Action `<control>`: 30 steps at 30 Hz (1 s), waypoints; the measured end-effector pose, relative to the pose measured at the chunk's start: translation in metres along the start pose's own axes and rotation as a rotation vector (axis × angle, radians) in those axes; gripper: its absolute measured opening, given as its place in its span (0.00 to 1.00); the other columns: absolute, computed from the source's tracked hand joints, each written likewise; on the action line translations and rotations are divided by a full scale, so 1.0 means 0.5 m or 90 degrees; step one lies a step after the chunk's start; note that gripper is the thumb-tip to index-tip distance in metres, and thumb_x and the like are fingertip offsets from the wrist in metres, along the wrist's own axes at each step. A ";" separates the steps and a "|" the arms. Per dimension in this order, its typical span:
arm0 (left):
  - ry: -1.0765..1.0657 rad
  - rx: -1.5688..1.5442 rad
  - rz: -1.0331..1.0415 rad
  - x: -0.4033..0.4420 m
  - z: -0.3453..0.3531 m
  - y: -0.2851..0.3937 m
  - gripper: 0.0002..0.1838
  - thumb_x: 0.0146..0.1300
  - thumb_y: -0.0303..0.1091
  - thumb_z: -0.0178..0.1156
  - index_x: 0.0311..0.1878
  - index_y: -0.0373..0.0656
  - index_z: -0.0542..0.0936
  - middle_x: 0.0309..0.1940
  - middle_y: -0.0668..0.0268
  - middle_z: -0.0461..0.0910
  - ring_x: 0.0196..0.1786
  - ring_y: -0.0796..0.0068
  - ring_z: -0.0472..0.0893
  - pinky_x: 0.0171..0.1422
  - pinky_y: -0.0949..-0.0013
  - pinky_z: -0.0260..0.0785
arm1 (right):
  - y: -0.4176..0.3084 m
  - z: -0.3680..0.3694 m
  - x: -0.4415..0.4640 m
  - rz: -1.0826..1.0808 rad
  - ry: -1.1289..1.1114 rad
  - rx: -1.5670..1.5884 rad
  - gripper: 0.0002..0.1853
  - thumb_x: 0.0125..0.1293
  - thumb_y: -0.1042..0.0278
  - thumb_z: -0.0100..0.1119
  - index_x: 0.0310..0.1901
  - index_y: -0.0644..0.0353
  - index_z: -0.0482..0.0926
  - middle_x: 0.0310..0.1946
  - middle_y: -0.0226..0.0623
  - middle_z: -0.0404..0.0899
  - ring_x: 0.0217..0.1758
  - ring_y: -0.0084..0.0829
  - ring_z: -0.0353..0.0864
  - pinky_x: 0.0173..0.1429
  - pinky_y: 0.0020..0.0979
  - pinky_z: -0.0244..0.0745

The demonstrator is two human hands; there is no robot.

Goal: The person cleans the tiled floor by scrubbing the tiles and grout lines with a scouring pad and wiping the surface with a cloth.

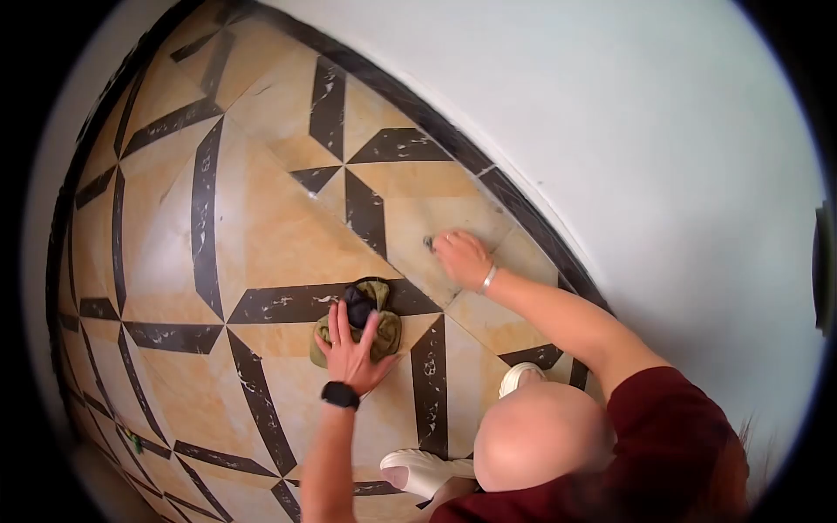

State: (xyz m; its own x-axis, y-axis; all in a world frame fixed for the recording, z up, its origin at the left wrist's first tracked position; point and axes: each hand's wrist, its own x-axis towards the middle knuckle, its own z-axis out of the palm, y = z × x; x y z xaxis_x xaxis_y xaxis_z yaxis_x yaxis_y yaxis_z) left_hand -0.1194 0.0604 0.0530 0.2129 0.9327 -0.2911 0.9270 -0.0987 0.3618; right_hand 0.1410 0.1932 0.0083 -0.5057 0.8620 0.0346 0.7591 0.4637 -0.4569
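My left hand [351,353], with a dark watch on its wrist, lies with fingers spread on a bundle of olive-green, plush-looking cloth [384,336]. A black piece of fabric [358,305] sits on top of the bundle, by the fingertips. To the upper right, my right hand [462,259], wearing a light bracelet, is down at a pale floor tile near the wall. Its fingers are closed together, with a small dark object [428,244] at their tips, too small to name. How much of it the fingers cover is hidden.
The tiled floor [279,209] has beige tiles and dark marbled strips. A dark skirting [523,205] runs below the white wall [610,131] at right. My bare knee [542,436] and cream slippers [427,471] are close below. A small green item [133,440] lies far left.
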 end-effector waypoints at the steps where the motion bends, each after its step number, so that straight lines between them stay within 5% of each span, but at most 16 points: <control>1: 0.027 -0.056 0.121 -0.018 0.033 -0.044 0.38 0.47 0.55 0.67 0.65 0.69 0.68 0.73 0.52 0.48 0.74 0.50 0.51 0.58 0.29 0.51 | -0.013 -0.023 -0.038 0.036 0.000 0.041 0.05 0.59 0.71 0.53 0.37 0.58 0.73 0.34 0.40 0.75 0.40 0.44 0.75 0.44 0.40 0.71; 5: 0.029 0.183 0.375 -0.036 0.108 0.015 0.34 0.55 0.47 0.61 0.67 0.74 0.64 0.74 0.77 0.52 0.74 0.56 0.51 0.58 0.32 0.53 | -0.042 -0.086 -0.231 0.159 0.109 0.171 0.05 0.61 0.70 0.58 0.35 0.61 0.73 0.32 0.42 0.74 0.37 0.46 0.74 0.41 0.41 0.70; 7: -0.067 0.116 0.412 0.039 0.103 0.125 0.36 0.55 0.48 0.60 0.69 0.74 0.61 0.73 0.78 0.53 0.75 0.58 0.52 0.63 0.28 0.48 | -0.056 -0.107 -0.321 0.243 0.126 0.203 0.05 0.59 0.72 0.59 0.35 0.61 0.74 0.32 0.43 0.73 0.35 0.46 0.74 0.39 0.39 0.70; 10: 0.031 0.069 0.306 0.217 0.078 0.187 0.31 0.53 0.48 0.62 0.63 0.71 0.68 0.70 0.76 0.59 0.75 0.60 0.50 0.66 0.21 0.39 | -0.050 -0.126 -0.389 0.343 0.104 0.219 0.06 0.59 0.73 0.60 0.37 0.62 0.74 0.31 0.44 0.74 0.34 0.46 0.75 0.37 0.37 0.70; 11: 0.122 0.237 0.283 0.292 0.067 0.166 0.35 0.52 0.54 0.61 0.66 0.71 0.66 0.71 0.75 0.57 0.75 0.58 0.51 0.66 0.24 0.42 | -0.045 -0.134 -0.398 0.357 0.097 0.219 0.07 0.59 0.73 0.60 0.37 0.62 0.75 0.31 0.43 0.74 0.33 0.45 0.75 0.37 0.36 0.70; 15: 0.150 0.085 -0.059 0.544 -0.104 0.093 0.27 0.63 0.52 0.54 0.66 0.69 0.66 0.71 0.74 0.58 0.74 0.60 0.52 0.65 0.23 0.44 | -0.016 -0.147 -0.381 0.428 0.128 0.248 0.08 0.60 0.70 0.62 0.38 0.63 0.75 0.30 0.43 0.76 0.33 0.41 0.77 0.38 0.35 0.71; 17: 0.296 -0.130 0.062 0.577 0.036 0.037 0.27 0.63 0.54 0.53 0.67 0.67 0.66 0.71 0.74 0.58 0.74 0.60 0.52 0.66 0.24 0.44 | 0.015 -0.135 -0.400 0.503 0.166 0.261 0.09 0.63 0.66 0.60 0.39 0.63 0.75 0.27 0.41 0.76 0.30 0.35 0.76 0.37 0.32 0.71; 19: 0.258 0.135 -0.028 0.485 0.011 0.142 0.30 0.62 0.57 0.53 0.67 0.66 0.65 0.71 0.74 0.58 0.74 0.60 0.52 0.66 0.26 0.42 | 0.043 -0.136 -0.421 0.555 0.213 0.291 0.10 0.66 0.64 0.59 0.39 0.63 0.75 0.26 0.38 0.75 0.28 0.30 0.74 0.36 0.30 0.70; 21: 0.240 0.027 0.054 0.386 0.107 0.219 0.31 0.60 0.56 0.55 0.67 0.67 0.66 0.71 0.73 0.58 0.75 0.59 0.50 0.69 0.26 0.37 | 0.043 -0.154 -0.423 0.575 0.238 0.296 0.11 0.69 0.62 0.55 0.40 0.63 0.75 0.25 0.30 0.73 0.29 0.19 0.69 0.35 0.25 0.68; 23: 0.146 0.009 0.060 0.277 0.146 0.350 0.30 0.59 0.48 0.56 0.67 0.64 0.67 0.71 0.70 0.57 0.76 0.57 0.48 0.68 0.23 0.33 | 0.051 -0.150 -0.441 0.594 0.241 0.324 0.11 0.70 0.62 0.54 0.40 0.64 0.75 0.26 0.30 0.74 0.30 0.19 0.69 0.36 0.24 0.68; 25: 0.197 0.032 0.066 0.237 0.205 0.435 0.31 0.55 0.51 0.60 0.64 0.64 0.70 0.68 0.72 0.62 0.75 0.58 0.51 0.69 0.24 0.32 | 0.043 -0.157 -0.440 0.584 0.229 0.312 0.11 0.70 0.63 0.54 0.41 0.64 0.75 0.27 0.29 0.75 0.30 0.18 0.70 0.37 0.24 0.68; 29: 0.178 0.101 0.186 0.298 0.184 0.379 0.30 0.57 0.47 0.58 0.66 0.65 0.68 0.68 0.73 0.62 0.74 0.61 0.52 0.67 0.22 0.35 | 0.040 -0.160 -0.430 0.552 0.229 0.377 0.11 0.70 0.64 0.54 0.44 0.65 0.75 0.30 0.28 0.75 0.32 0.17 0.70 0.38 0.22 0.68; 30: 0.184 0.155 0.154 0.340 0.160 0.331 0.29 0.59 0.47 0.57 0.66 0.66 0.67 0.68 0.73 0.62 0.74 0.62 0.53 0.67 0.23 0.37 | 0.042 -0.153 -0.432 0.564 0.223 0.439 0.10 0.68 0.67 0.55 0.46 0.65 0.74 0.34 0.33 0.77 0.35 0.22 0.74 0.41 0.26 0.70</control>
State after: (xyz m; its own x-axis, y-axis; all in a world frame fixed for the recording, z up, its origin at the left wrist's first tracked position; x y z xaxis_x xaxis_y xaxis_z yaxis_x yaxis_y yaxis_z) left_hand 0.0950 0.1750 -0.0074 0.3692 0.9281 0.0480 0.9144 -0.3720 0.1594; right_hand 0.2977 0.0323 0.0590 0.3085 0.8871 -0.3433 0.3520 -0.4418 -0.8252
